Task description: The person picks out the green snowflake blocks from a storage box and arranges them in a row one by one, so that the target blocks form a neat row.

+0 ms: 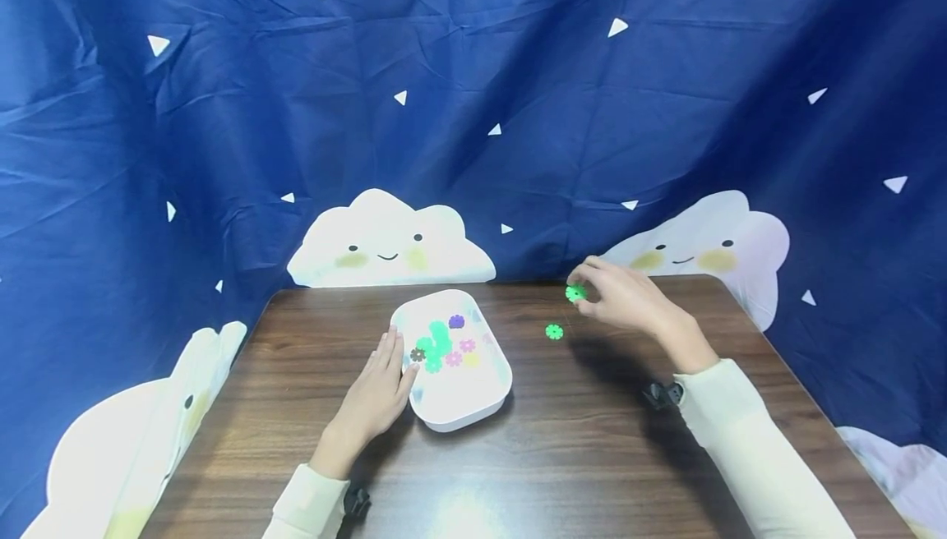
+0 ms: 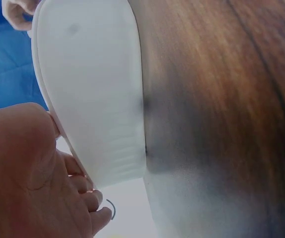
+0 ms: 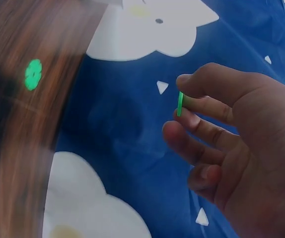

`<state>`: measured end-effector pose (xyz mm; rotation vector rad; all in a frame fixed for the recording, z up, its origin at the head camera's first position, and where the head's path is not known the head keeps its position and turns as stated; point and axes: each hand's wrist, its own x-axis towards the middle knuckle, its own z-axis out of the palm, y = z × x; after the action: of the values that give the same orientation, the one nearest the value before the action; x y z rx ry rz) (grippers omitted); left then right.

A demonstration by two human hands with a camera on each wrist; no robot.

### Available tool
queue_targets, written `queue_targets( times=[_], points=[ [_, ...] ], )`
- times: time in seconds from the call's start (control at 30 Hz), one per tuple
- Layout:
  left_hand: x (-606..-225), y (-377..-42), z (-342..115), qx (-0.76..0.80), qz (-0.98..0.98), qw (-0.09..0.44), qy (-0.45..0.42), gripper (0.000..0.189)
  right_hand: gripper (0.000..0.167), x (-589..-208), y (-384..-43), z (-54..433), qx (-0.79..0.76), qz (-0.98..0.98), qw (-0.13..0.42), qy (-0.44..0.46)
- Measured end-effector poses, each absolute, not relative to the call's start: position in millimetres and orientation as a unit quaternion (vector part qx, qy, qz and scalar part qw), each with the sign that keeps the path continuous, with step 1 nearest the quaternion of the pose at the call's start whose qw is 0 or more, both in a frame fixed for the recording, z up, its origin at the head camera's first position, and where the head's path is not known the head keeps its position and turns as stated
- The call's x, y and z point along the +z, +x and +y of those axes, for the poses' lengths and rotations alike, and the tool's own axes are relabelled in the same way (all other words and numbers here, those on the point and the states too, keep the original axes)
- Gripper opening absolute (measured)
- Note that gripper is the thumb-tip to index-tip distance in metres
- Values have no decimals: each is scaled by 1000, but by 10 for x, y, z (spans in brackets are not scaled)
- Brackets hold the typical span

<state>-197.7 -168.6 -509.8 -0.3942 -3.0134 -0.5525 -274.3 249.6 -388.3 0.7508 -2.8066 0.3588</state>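
Note:
My right hand [image 1: 617, 292] pinches a green flower-shaped plastic piece [image 1: 575, 293] between thumb and fingers, above the table's far side. The right wrist view shows that piece [image 3: 180, 104] edge-on at the fingertips. A second green flower piece [image 1: 554, 332] lies flat on the table, just below and left of that hand. My left hand [image 1: 376, 391] rests against the left side of a white tray [image 1: 462, 403], fingers fairly straight along its rim. Inside the tray lie several flower pieces: green [image 1: 438, 338], purple [image 1: 456, 322], brown [image 1: 418, 355], pink [image 1: 454, 358] and yellow [image 1: 471, 361].
The tray stands on a brown wooden table [image 1: 584, 449], left of its middle. Behind the table hangs a blue curtain [image 1: 518, 71] with white triangles and smiling clouds. Dark wrist devices sit under both cuffs.

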Motion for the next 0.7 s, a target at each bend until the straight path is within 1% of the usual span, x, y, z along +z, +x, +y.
queue_targets(
  times=[0.2,0.53,0.7],
  points=[
    [-5092,-1983,-1681,-179,-976,22,-124,72,25,-3980,-2735,2694,131,-954,109,246],
    [-5084,-1970,-1674,-174,-976,23,-126,72,26,-4137,-2714,2832,135,-963,72,223],
    [-5087,-1963,-1675,-174,-976,33,-128,71,23,-4262,-2743,2845,147,-964,55,216]
  ],
)
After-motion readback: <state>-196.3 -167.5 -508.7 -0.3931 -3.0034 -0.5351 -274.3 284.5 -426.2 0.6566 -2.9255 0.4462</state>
